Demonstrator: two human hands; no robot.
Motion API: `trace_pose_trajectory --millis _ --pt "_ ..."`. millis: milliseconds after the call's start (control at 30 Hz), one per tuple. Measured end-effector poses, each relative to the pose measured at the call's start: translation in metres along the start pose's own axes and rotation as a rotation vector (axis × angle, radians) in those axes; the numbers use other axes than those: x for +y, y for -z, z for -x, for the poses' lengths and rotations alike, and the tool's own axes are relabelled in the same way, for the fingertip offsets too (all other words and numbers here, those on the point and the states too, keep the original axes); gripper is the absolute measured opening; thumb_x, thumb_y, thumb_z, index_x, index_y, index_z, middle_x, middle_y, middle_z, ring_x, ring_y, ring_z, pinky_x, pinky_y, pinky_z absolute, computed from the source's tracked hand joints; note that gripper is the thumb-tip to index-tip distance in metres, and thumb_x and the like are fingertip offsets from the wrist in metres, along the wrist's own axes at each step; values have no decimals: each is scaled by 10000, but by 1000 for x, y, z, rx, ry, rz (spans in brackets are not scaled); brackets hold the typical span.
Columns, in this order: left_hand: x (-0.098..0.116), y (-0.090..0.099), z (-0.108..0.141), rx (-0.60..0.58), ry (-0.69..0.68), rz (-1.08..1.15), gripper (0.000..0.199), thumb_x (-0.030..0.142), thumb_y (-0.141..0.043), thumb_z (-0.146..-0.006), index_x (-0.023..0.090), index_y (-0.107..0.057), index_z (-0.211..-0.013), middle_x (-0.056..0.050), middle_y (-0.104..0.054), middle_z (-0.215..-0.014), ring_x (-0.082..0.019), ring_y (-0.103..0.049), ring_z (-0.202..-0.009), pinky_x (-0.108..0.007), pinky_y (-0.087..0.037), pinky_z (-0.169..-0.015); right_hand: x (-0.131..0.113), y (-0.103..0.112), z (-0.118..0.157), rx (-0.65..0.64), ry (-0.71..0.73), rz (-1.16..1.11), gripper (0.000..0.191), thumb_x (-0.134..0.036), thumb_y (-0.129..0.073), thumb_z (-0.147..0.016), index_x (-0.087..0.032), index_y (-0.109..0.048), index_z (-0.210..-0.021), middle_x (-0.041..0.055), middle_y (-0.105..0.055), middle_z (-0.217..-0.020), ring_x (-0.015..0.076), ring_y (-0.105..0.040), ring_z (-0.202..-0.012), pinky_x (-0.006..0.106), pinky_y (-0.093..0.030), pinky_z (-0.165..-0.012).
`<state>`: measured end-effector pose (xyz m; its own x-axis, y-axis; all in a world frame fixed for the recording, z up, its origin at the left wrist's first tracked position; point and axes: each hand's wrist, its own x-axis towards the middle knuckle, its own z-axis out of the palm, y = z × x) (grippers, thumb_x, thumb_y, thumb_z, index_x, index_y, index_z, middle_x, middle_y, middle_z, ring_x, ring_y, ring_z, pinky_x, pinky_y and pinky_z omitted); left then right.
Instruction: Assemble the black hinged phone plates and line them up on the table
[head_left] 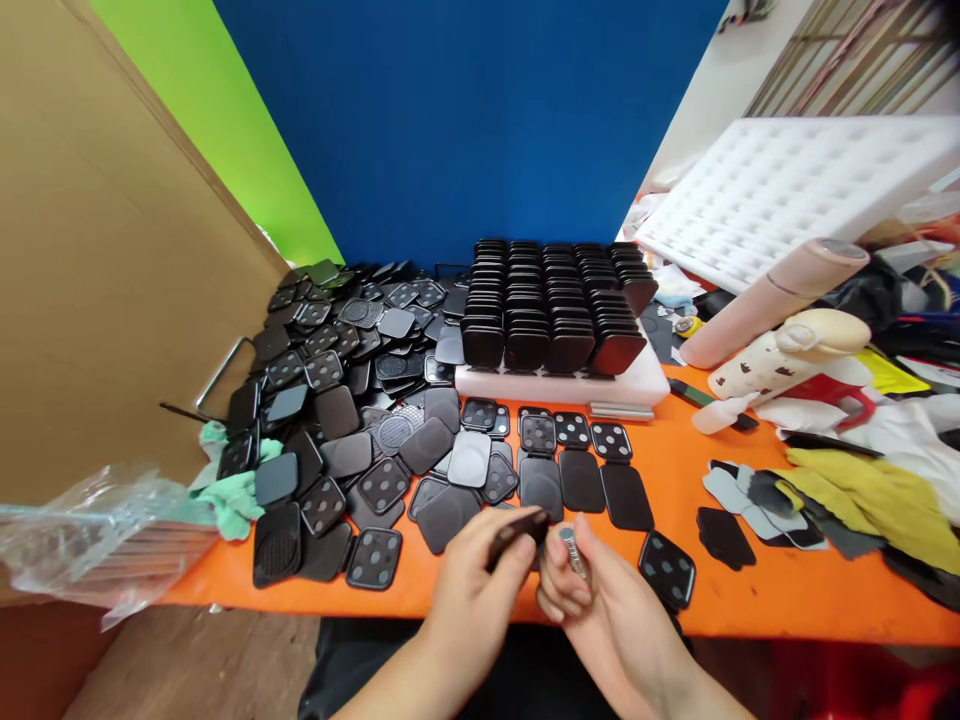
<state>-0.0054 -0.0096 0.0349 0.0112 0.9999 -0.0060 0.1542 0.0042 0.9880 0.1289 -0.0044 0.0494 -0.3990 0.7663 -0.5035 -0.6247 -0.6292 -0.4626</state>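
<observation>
Close to the table's front edge, my left hand (pixel 480 575) is closed on a black square hinged case (pixel 517 533), seen nearly edge-on. Beside it, my right hand (pixel 589 590) is curled round a short silver ribbed cylinder (pixel 574 552), and its fingers are close to the case. What the cylinder is made up of is too small to tell. Just beyond my hands lie open black cases (pixel 626 497) in a row, their lids showing grey round dots. Another dotted case (pixel 666 570) lies to the right of my right hand.
Loose black cases (pixel 349 455) are heaped on the left of the orange table (pixel 720 600). At the back, upright cases stand in rows on a white foam block (pixel 562 385), with silver rods (pixel 621 410) before it. Cloths (pixel 870 490) and a pink cylinder (pixel 776 300) lie right.
</observation>
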Motion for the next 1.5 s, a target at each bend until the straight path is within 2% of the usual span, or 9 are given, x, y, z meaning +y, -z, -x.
trace_pose_trajectory --millis 100,200,333,500,833,1000,1167,1333,1500 --pt "0 5 -9 222 226 182 227 360 -591 -804 142 -648 -826 -39 -678 -777 -174 -612 -725 -269 -504 -673 -3 -7 0 -108 -78 167 332 -475 -613 -785 -144 -625 -807 -38 -437 -532 83 -343 -504 231 -298 -519" --pt "1 8 -9 194 216 248 208 345 -627 -779 142 -661 -806 -10 -649 -664 -146 -593 -626 -239 -497 -600 1 -10 -1 -114 -79 344 386 -517 -580 -801 -133 -611 -805 -13 -507 -501 79 -358 -451 231 -238 -478" --pt "-1 12 0 47 -57 126 147 212 -594 -818 211 -688 -931 -11 -680 -727 -142 -631 -661 -240 -520 -641 7 -7 -3 -58 -142 156 343 -474 -638 -775 -154 -549 -690 -52 -463 -470 53 -301 -415 220 -245 -476" --pt "-6 17 6 -61 -466 -73 431 27 -544 -779 312 -611 -1095 -21 -701 -1024 -180 -653 -949 -311 -531 -832 0 -5 -4 26 -384 -207 236 -329 -701 -738 -136 -568 -707 -75 -429 -484 40 -343 -423 185 -294 -483" --pt "-18 11 3 -106 -650 -244 469 41 -548 -762 290 -582 -1158 -49 -679 -1105 -197 -636 -1016 -334 -493 -929 -2 -16 -6 306 -324 -328 223 -331 -576 -803 -127 -631 -732 10 -617 -577 96 -535 -507 203 -412 -542" --pt "-14 4 -7 63 -215 -5 158 222 -585 -826 247 -668 -958 -15 -730 -897 -174 -685 -797 -241 -554 -707 -15 -1 -5 84 44 -93 293 -387 -564 -818 -181 -548 -611 -71 -400 -433 80 -374 -446 210 -366 -543" --pt "-8 -11 -26 150 225 299 296 410 -633 -783 149 -634 -923 -50 -700 -864 -186 -638 -795 -271 -513 -719 -35 28 5 150 403 792 250 -427 -509 -870 -223 -650 -847 4 -588 -726 154 -516 -740 260 -374 -717" --pt "-6 -48 -38 -17 307 442 309 401 -670 -740 130 -634 -883 -59 -693 -834 -198 -634 -771 -308 -498 -729 -39 48 12 232 447 1228 199 -401 -565 -829 -233 -670 -813 9 -609 -778 170 -533 -714 256 -380 -641" --pt "-13 -81 -52 -255 128 294 373 310 -563 -815 135 -568 -1144 -112 -679 -1059 -241 -633 -964 -370 -498 -841 -77 84 16 421 472 1377 292 -468 -523 -824 -208 -654 -801 30 -649 -782 197 -566 -719 278 -403 -635"
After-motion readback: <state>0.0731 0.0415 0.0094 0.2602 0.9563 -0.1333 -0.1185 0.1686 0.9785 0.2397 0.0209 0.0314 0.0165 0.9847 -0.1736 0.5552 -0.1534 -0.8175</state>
